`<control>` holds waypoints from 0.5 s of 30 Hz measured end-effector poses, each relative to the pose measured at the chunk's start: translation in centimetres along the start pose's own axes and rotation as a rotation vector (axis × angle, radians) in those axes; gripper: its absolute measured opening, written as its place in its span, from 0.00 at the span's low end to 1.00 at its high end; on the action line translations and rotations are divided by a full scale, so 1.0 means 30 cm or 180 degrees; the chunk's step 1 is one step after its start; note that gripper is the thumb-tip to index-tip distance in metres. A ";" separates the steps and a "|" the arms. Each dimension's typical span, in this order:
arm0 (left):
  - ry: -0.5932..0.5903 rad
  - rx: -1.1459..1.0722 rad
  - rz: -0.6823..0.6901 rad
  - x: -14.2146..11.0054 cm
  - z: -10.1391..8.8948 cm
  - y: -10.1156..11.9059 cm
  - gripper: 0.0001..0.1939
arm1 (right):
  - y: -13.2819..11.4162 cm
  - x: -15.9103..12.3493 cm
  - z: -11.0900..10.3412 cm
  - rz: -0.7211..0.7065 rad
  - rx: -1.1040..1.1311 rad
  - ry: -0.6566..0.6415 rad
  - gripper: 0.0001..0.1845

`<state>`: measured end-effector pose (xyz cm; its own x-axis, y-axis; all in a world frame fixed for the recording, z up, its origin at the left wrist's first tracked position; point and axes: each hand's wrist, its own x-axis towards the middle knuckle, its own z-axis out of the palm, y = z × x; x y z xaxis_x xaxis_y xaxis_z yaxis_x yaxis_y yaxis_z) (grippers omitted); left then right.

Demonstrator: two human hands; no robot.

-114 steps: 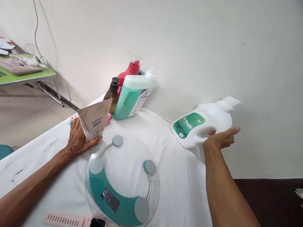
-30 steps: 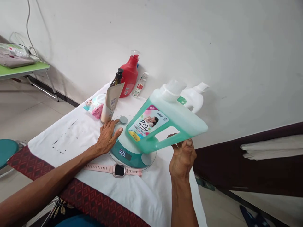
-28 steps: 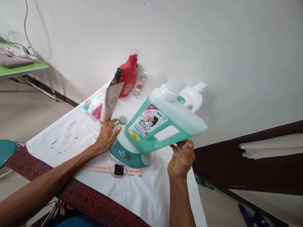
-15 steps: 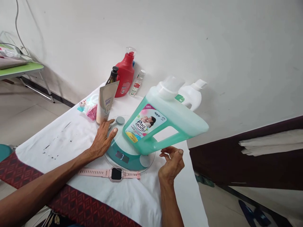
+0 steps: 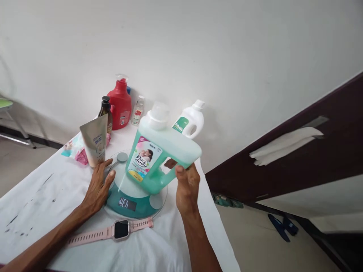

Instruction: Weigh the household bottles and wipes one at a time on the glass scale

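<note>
A wrinkled white cloth (image 5: 167,245) with dark marks at its left covers the table before a pale wall (image 5: 198,49), and on it the green bottle (image 5: 162,142) leans over the glass scale (image 5: 138,207), the right hand (image 5: 187,189) clamped round its handle, the left hand (image 5: 98,189) at the scale's left edge with thumb and fingers apart. A pink watch (image 5: 121,229) lies near, while a red bottle (image 5: 120,105) and a white bottle (image 5: 196,118) stand far; right of the table, blue slippers (image 5: 279,227) lie on the floor (image 5: 241,234) beyond a dark panel (image 5: 227,166).
</note>
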<state>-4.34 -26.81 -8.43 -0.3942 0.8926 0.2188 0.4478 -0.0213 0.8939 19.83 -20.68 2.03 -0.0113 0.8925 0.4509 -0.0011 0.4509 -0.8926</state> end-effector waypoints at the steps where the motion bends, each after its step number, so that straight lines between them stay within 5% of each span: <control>1: 0.0002 0.0009 -0.0009 0.002 -0.001 0.001 0.40 | -0.012 0.020 0.007 0.0109 0.0070 -0.0045 0.21; 5: 0.0038 0.0007 -0.0032 0.005 -0.003 0.008 0.40 | -0.003 0.070 0.026 0.0425 0.0331 -0.0059 0.25; 10: 0.0095 -0.0016 -0.0130 -0.002 0.007 -0.010 0.37 | 0.019 0.134 0.044 0.0429 0.0579 0.0444 0.29; 15: 0.0231 -0.0027 -0.0009 -0.017 0.034 -0.061 0.30 | 0.010 0.338 0.022 -0.0037 0.0515 0.0939 0.30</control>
<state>-4.12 -26.78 -10.58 -0.4528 0.8576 0.2438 0.4400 -0.0229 0.8977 19.05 -11.51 6.34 0.2797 0.8625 0.4217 -0.1586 0.4747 -0.8658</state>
